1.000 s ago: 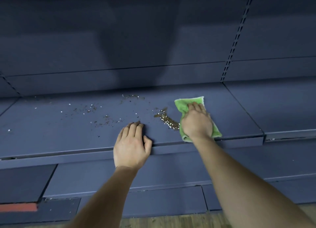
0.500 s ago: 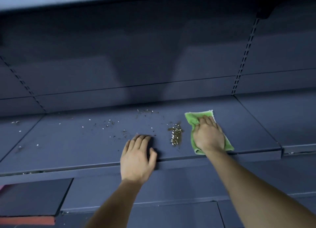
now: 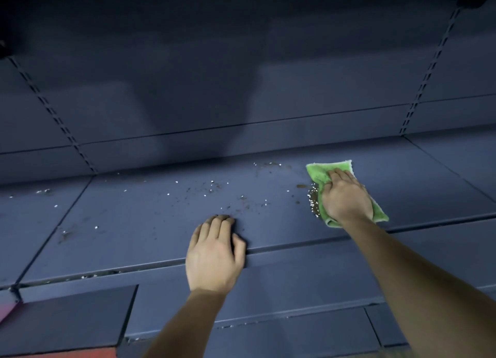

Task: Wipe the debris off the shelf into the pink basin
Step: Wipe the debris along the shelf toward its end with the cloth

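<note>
Our right hand (image 3: 346, 199), fingers together, presses the green cloth (image 3: 319, 173) flat to gather the debris (image 3: 312, 206). Our left hand (image 3: 214, 258) rests flat on the shelf (image 3: 134, 223), likely steadying us.

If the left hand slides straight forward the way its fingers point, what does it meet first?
Probably the scattered debris just past the left hand on the shelf; beyond that, the back panel, though depth is unclear.

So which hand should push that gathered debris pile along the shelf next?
The right hand: it presses the green cloth down beside the debris pile. The left hand rests bare on the shelf front edge, holding nothing.
</note>
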